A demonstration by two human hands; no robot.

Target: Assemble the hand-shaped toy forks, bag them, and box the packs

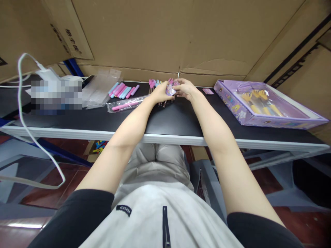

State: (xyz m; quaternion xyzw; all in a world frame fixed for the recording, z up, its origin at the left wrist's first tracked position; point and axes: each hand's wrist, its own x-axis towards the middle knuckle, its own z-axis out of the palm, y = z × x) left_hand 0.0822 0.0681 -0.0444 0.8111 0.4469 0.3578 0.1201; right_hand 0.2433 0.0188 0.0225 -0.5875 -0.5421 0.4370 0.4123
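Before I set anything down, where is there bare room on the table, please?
The table is bare between the left forearm and right forearm, in front of the plastic bags, and, narrowly, between the right forearm and purple box. It's crowded around the left hand, right hand and back scratchers, and by the coloured handles.

Your top's front (144,222) is off-white, loose and softly creased, while your left sleeve (77,215) and right sleeve (258,229) are black, each ending in a straight edge above the elbow. A small black label (124,209) with pale capital letters sits on your left side, and a narrow black strip (166,225) runs down the middle of the front. Your trousers (142,158) are a pale greyish beige, wrinkled across the lap; your left hand (159,93) and right hand (188,90) are both bare
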